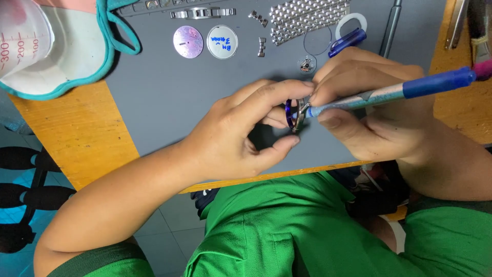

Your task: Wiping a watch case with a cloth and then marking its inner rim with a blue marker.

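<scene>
My left hand (241, 133) pinches a small round watch case (293, 114) with a blue-tinted rim, held on edge between thumb and index finger above the grey mat (164, 102). My right hand (374, 113) grips a blue-handled tool (389, 92) like a pen, its tip touching the case's side. Both hands meet near the mat's front edge.
On the mat's far side lie a purple dial (188, 41), a round silver caseback (222, 42), a metal bracelet (307, 18), loose links (261, 46), a thin ring (318, 41), a white ring (351, 21) and a blue piece (347, 42). A measuring cup (25, 41) stands far left. Tools (461, 20) lie far right.
</scene>
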